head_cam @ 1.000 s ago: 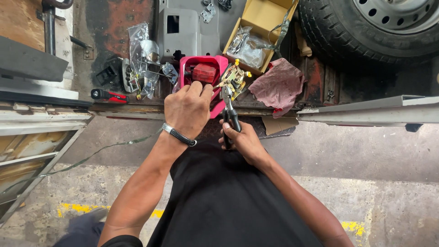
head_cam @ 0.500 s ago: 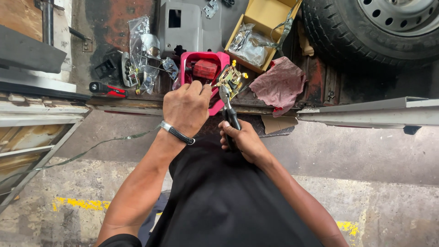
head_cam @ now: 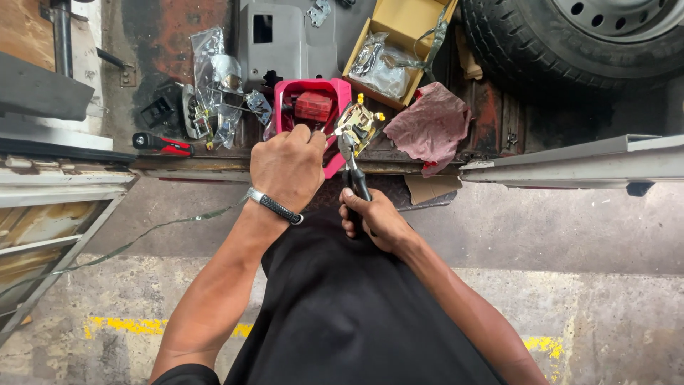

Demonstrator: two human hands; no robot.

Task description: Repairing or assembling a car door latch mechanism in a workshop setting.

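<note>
Seen from above, near the middle of the frame: left hand point(head_cam: 288, 170) curled into a loose fist, knuckles up, fingertips pinching something small at the front lip of the red plastic housing point(head_cam: 314, 107); what sits between those fingertips too hidden to tell. Dark braided wristband point(head_cam: 274, 206) around the left wrist. Just to the right and slightly lower, right hand point(head_cam: 376, 219) wrapped tight around the dark handles of the pliers point(head_cam: 353, 167), fingers pressed together, no spread at all. Pliers pointing up the frame, nose meeting the lower edge of the brass-coloured metal latch part point(head_cam: 358, 122), itself lying just right of the red housing and touching its side. Whether the plier nose actually bites the latch or only rests against it, impossible to tell. All of it resting on a rusty vehicle floor edge point(head_cam: 214, 165) across the centre. Farther left, clear plastic bags point(head_cam: 217, 78) with small parts, and a red-and-black handled tool point(head_cam: 162, 145) lying flat. Right of the latch, a crumpled maroon rag point(head_cam: 432, 127). Upper centre, an open yellow cardboard box point(head_cam: 410, 28) with another bagged part inside. Upper right corner, a black tyre point(head_cam: 570, 43). Lower frame: black shirt point(head_cam: 349, 314) and concrete ground with yellow paint marks.
</note>
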